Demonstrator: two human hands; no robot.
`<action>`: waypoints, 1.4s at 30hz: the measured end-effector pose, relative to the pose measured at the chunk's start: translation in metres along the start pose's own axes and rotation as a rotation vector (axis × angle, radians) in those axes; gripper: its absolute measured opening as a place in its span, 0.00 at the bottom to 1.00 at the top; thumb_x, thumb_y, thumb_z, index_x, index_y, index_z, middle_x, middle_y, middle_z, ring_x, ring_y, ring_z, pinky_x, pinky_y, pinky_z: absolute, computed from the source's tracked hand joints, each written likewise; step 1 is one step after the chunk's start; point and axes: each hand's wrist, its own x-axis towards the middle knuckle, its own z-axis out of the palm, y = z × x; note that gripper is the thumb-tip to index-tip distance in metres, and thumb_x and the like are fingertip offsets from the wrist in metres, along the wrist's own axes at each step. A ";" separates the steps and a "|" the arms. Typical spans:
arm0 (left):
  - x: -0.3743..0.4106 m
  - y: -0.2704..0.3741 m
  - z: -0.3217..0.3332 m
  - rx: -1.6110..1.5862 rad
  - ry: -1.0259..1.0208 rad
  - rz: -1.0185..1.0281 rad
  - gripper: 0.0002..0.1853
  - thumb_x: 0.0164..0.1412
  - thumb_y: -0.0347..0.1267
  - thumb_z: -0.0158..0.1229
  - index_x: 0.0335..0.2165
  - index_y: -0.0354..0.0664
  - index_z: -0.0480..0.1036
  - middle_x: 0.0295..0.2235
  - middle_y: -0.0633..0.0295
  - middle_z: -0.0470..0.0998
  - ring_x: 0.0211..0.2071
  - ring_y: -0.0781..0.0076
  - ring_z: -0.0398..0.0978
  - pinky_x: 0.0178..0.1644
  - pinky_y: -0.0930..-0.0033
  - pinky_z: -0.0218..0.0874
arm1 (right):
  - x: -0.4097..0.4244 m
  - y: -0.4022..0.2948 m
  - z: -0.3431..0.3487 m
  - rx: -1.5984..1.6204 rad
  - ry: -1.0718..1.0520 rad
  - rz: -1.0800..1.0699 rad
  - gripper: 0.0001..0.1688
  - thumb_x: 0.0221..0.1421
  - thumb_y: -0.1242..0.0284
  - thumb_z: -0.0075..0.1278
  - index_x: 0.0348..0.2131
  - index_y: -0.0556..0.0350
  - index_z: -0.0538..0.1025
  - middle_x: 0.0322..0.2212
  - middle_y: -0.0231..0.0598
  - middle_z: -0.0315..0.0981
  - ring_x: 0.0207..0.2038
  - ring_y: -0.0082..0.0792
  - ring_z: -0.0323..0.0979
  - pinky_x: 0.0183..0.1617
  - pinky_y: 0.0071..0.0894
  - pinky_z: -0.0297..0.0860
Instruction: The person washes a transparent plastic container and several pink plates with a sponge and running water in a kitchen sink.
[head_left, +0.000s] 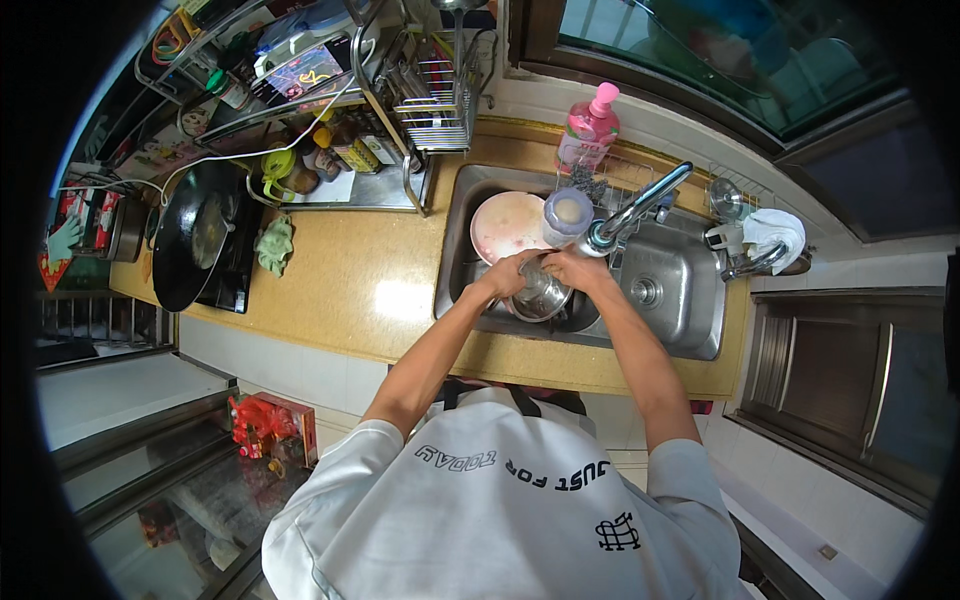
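My left hand (504, 277) grips the left side of a shiny metal bowl (543, 298), tilted over the left basin of a double stainless steel sink (444, 281). At the bowl's upper right rim, my right hand (581, 271) is closed on it with fingers bent inward; the fingertips are partly hidden. Just beyond the hands lies a round pinkish dish (506, 217), its near edge covered by them. A translucent purplish container (562, 214) stands beside that dish. The chrome faucet (649, 199) arches close above my right hand.
Behind the sink stand a pink pump bottle (589, 131) and a dark scouring pad (587, 182) by a wire rack. A white cloth (772, 238) hangs at the right. Leftward are a green cloth (275, 245), a black wok (196, 236) and a metal shelf (375, 196) with bottles.
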 end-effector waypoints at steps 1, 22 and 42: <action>0.003 -0.004 -0.001 -0.009 -0.015 0.017 0.45 0.45 0.15 0.41 0.64 0.57 0.57 0.49 0.47 0.75 0.35 0.52 0.80 0.20 0.59 0.77 | 0.000 -0.001 -0.003 -0.003 0.048 -0.039 0.11 0.53 0.59 0.58 0.38 0.31 0.82 0.31 0.40 0.79 0.32 0.46 0.78 0.37 0.45 0.74; 0.035 -0.060 -0.005 0.180 0.362 0.596 0.44 0.46 0.13 0.40 0.63 0.54 0.58 0.55 0.43 0.70 0.50 0.47 0.75 0.38 0.60 0.78 | -0.008 -0.004 0.022 0.462 -0.011 0.424 0.16 0.48 0.68 0.63 0.40 0.43 0.82 0.35 0.38 0.82 0.36 0.34 0.79 0.43 0.32 0.73; 0.039 -0.050 0.019 -0.312 0.320 0.387 0.42 0.52 0.11 0.38 0.65 0.51 0.55 0.59 0.49 0.66 0.60 0.58 0.64 0.64 0.66 0.53 | -0.010 -0.071 0.092 1.712 0.339 0.882 0.19 0.55 0.69 0.60 0.45 0.59 0.78 0.32 0.35 0.80 0.29 0.29 0.76 0.32 0.28 0.72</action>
